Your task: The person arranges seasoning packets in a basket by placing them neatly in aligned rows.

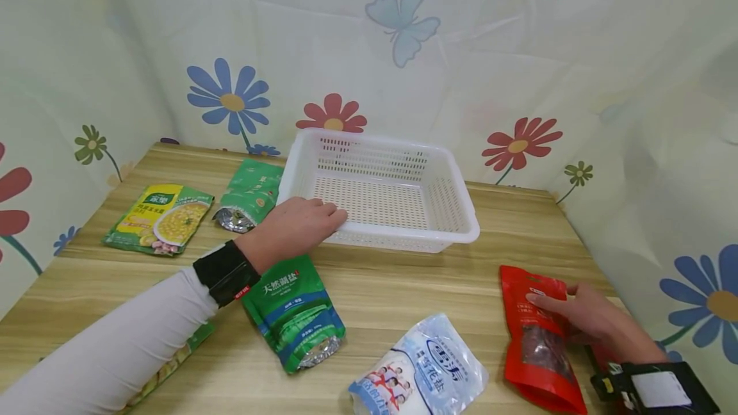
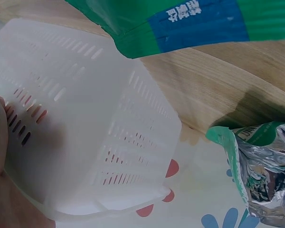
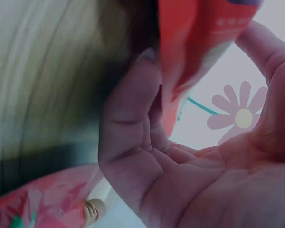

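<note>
A white perforated plastic basket (image 1: 403,235) stands at the back of the wooden table. My left hand (image 1: 296,226) grips its near left rim; the left wrist view shows this hand (image 2: 12,204) at the edge, against the outside of the basket wall (image 2: 85,142). On the right, my right hand (image 1: 596,319) pinches the upper side of a red pouch (image 1: 519,300) with a clear window and dark contents. Its thumb lies on the front, and in the right wrist view the curled fingers (image 3: 126,118) are behind the pouch (image 3: 185,47).
A green salt pouch (image 1: 300,319) and a white-blue pouch (image 1: 426,364) lie at the front. Left of the basket are another green pouch (image 1: 250,187) and a yellow-green soup packet (image 1: 161,219). My left sleeve partly covers another packet (image 1: 167,370). A red packet (image 3: 52,199) lies by my right hand.
</note>
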Motion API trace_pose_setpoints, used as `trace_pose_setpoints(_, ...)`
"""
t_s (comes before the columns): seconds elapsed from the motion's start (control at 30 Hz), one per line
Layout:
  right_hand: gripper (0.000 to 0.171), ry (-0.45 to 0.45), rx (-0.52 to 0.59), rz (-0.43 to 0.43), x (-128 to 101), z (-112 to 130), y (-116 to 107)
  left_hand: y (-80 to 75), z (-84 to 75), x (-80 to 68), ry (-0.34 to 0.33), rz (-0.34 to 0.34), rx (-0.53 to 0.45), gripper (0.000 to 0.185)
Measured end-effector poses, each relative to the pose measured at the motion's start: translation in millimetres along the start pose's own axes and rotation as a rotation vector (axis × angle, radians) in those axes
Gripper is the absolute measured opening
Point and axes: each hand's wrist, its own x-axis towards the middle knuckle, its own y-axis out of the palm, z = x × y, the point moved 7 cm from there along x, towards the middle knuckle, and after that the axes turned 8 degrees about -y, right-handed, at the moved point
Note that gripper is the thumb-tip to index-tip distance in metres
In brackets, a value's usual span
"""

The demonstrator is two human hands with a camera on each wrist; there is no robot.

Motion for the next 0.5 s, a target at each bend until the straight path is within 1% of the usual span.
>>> trace_pose_setpoints(0.1,0.101,-0.004,0.024,0.007,1.1,-0.2,2.5,-0.4,-0.3,-0.2,0.001,0.002,-0.002,0.024)
trace_pose_setpoints(0.3,0.095,-0.008,0.065,-0.016,2.9,0.5,5.3,-1.2,-0.3,-0.6,-0.005,0.004,-0.012,0.024)
trace_pose_setpoints(0.4,0.09,-0.017,0.104,-0.026,4.3,0.6,6.7,-1.4,-0.5,-0.9,-0.003,-0.002,-0.012,0.024)
trace_pose_setpoints(0.5,0.091,-0.005,0.119,-0.039,5.0,-0.6,7.1,-1.0,-0.4,-0.9,-0.002,-0.012,-0.009,0.024)
